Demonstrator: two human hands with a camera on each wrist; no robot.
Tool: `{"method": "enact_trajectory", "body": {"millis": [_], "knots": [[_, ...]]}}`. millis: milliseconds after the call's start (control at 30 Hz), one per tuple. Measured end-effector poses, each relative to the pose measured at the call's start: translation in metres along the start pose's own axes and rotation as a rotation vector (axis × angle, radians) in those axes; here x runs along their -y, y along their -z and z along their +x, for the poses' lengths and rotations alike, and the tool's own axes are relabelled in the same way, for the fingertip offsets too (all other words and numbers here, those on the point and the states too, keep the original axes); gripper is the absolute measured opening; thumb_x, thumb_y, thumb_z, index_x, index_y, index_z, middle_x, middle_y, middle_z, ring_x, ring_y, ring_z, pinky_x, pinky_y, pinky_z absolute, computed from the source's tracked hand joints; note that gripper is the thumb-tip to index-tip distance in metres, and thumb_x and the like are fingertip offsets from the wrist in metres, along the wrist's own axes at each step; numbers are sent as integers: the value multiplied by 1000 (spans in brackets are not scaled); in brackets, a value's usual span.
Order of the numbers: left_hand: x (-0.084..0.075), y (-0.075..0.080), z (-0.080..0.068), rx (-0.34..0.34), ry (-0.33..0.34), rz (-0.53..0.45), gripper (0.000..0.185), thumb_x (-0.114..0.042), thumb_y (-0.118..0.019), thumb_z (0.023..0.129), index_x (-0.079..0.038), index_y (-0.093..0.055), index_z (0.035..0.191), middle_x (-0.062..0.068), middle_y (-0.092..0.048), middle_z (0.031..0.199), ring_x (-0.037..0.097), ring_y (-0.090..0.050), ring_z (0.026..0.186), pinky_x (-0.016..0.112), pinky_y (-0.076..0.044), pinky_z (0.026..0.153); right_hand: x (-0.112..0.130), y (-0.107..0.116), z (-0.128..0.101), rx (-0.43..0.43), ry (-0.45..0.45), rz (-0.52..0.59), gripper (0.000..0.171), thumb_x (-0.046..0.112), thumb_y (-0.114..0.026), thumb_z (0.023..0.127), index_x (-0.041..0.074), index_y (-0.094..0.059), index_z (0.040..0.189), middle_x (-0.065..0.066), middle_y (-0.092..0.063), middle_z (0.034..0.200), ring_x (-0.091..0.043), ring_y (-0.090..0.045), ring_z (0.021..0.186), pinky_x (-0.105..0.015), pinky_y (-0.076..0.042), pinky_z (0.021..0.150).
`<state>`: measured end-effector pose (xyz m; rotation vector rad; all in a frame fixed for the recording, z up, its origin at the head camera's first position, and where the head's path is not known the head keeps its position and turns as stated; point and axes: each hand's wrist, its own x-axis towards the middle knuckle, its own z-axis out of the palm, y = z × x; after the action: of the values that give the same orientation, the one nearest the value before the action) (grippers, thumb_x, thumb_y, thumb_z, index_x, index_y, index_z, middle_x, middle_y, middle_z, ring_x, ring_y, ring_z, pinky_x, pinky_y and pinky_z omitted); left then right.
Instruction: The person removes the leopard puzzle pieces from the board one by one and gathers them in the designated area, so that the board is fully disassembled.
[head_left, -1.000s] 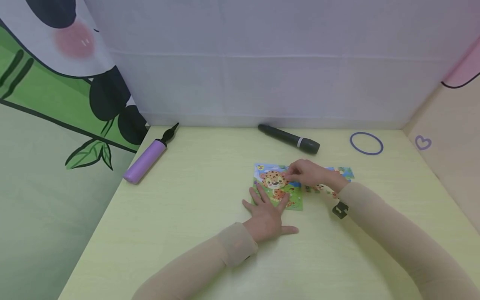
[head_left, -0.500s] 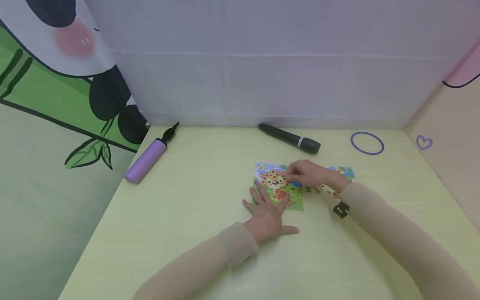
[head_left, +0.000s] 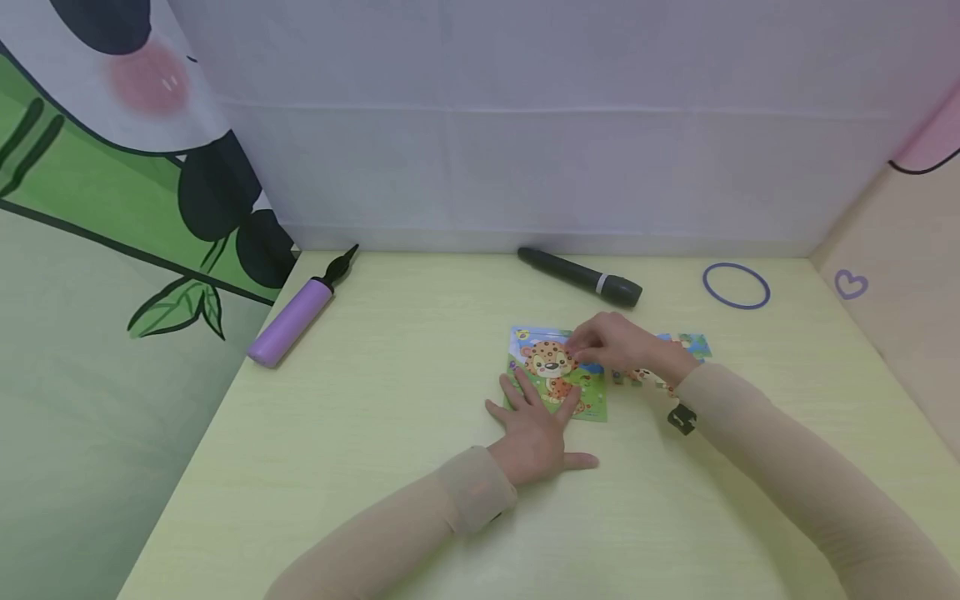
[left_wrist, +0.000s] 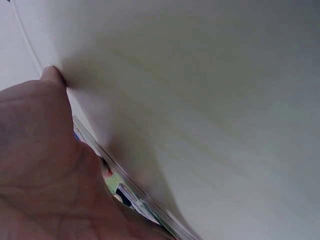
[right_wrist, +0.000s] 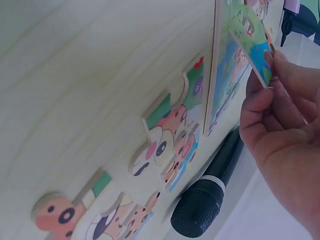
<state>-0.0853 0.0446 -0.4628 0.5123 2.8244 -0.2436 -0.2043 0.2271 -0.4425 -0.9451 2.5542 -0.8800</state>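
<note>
A jigsaw puzzle board (head_left: 551, 363) with a spotted leopard cub on it lies mid-table. My left hand (head_left: 529, 437) rests on its lower part, fingers spread and thumb out to the right. In the left wrist view, the palm (left_wrist: 45, 185) is beside the board's edge. My right hand (head_left: 611, 342) is over the board's upper right. Between thumb and fingers it pinches a puzzle piece (right_wrist: 256, 47) with green and blue print, held tilted above the board in the right wrist view. Loose puzzle pieces (right_wrist: 172, 117) lie right of the board, partly hidden by the right hand in the head view.
Behind the board lies a black microphone (head_left: 581, 277). A blue ring (head_left: 735, 286) is at the back right. A purple hand pump (head_left: 296, 317) with a black nozzle lies along the left edge. A pale curtain (head_left: 525, 167) hangs behind the table (head_left: 360, 433).
My right hand has risen and shifted slightly left over the board, after staying nearly still before. The left hand keeps its place.
</note>
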Motion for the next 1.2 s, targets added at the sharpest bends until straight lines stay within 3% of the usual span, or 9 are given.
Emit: {"method": "enact_trajectory", "body": {"millis": [167,367,533,733,933,1200], "knots": [[-1,-1,1,-4,3,2,102,-93,-31,65,-44,-5,151,41,-6,146,59,-16,130,69,-33,90,1,7,0,-48,-10,-30,12,7,-63,93,5,-74,98,1,-70,89,-15,-64,74,-34,-51,70],[0,0,-2,4,-3,-12,103,-92,-32,66,-43,-5,152,41,-5,147,59,-15,130,69,-31,90,11,43,-2,-158,-50,-5,16,7,-59,95,1,-71,104,-4,-70,93,-21,-65,83,-39,-51,75],[3,1,-5,-13,-9,-34,103,-92,-34,66,-41,-7,152,41,-5,147,60,-15,130,70,-31,91,10,50,-9,-98,-53,14,16,9,-61,94,1,-71,104,-3,-70,94,-23,-66,85,-39,-52,75],[2,3,-5,-4,-8,-6,103,-91,-31,67,-41,-5,153,41,-4,147,60,-14,130,69,-31,91,-8,45,-26,-25,-119,50,15,10,-62,94,4,-72,103,-2,-70,95,-26,-64,83,-37,-51,74],[1,3,-5,4,-4,-1,104,-92,-30,66,-42,-4,152,41,-3,147,60,-13,131,69,-30,91,-26,47,-46,-20,-79,-6,13,8,-63,92,3,-73,100,-1,-70,88,-19,-60,72,-33,-49,67],[0,1,-6,9,-19,-1,103,-92,-30,67,-41,-3,153,42,-3,146,60,-12,130,69,-30,92,-46,53,-80,-3,-164,24,12,10,-64,93,5,-73,99,-1,-69,90,-18,-58,75,-31,-48,69]]}}
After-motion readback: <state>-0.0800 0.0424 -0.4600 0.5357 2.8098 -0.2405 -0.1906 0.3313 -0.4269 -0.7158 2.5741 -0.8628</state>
